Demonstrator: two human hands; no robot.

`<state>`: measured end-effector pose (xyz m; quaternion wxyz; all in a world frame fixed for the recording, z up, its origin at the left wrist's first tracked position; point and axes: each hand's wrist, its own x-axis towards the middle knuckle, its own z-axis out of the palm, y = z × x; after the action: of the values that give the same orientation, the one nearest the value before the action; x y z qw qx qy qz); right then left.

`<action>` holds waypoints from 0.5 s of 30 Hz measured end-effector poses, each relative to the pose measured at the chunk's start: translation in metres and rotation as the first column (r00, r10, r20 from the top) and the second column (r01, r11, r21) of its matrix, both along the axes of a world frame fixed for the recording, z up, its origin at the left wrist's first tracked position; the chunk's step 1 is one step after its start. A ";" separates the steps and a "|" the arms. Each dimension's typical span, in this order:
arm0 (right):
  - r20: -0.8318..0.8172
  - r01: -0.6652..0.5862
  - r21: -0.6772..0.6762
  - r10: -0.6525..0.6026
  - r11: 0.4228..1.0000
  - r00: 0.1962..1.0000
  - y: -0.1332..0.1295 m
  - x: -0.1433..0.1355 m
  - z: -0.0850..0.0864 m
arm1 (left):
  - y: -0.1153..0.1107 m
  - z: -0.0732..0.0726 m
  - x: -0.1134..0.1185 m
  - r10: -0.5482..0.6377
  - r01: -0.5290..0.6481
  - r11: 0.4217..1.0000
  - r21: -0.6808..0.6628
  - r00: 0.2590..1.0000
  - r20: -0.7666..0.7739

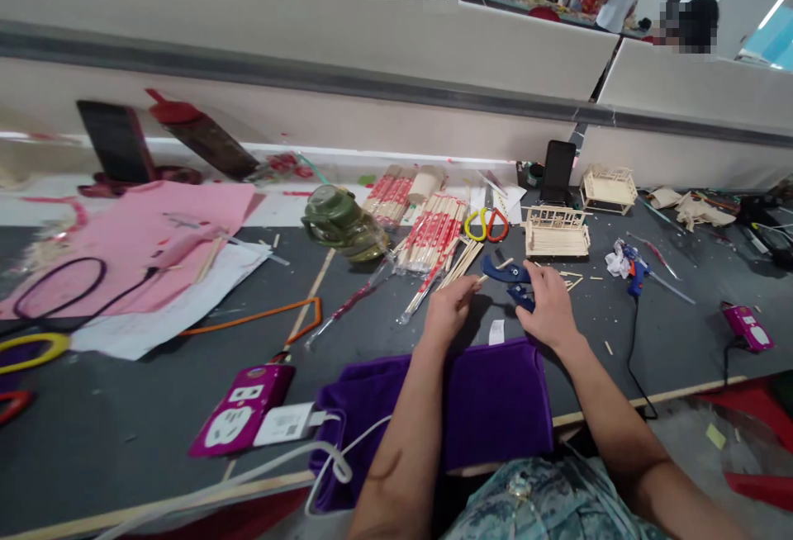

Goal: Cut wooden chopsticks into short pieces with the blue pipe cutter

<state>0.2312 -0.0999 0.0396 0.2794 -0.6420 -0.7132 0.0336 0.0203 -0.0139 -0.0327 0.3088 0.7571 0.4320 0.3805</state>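
Observation:
My left hand (pixel 450 307) is closed in a pinch on a thin wooden stick (pixel 481 279), whose far end points toward the blue tool. My right hand (pixel 548 305) is wrapped round a blue hand cutter (pixel 509 272) with a curved upper jaw; its exact kind is hard to make out. The stick's end lies by the cutter's jaws; whether they touch it I cannot tell. Just beyond the hands lie loose sticks (pixel 462 262) and red-and-white wrapped stick packs (pixel 432 230). A small stick-built bench (pixel 556 234) stands behind my right hand.
A purple cloth (pixel 499 400) lies under my forearms. Scissors (pixel 486 225), a green jar (pixel 344 222) and a second stick model (pixel 608 187) stand farther back. At right rests a blue glue gun (pixel 637 274) with its cord. Magenta power sockets (pixel 244 408) and white cables are at left.

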 end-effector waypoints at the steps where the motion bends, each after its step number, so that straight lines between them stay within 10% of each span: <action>1: 0.008 0.000 -0.003 0.000 1.000 1.000 -0.001 -0.001 0.001 | -0.001 0.002 0.000 -0.003 0.003 1.000 0.010 1.000 -0.007; 15: 0.008 -0.065 0.026 0.065 0.998 0.998 -0.006 0.003 0.005 | -0.005 0.016 -0.005 -0.076 0.084 0.992 -0.089 0.993 0.091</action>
<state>0.2344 -0.1061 0.0443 0.2841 -0.6148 -0.7350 0.0310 0.0151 -0.0186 -0.0170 0.3773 0.7414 0.4046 0.3798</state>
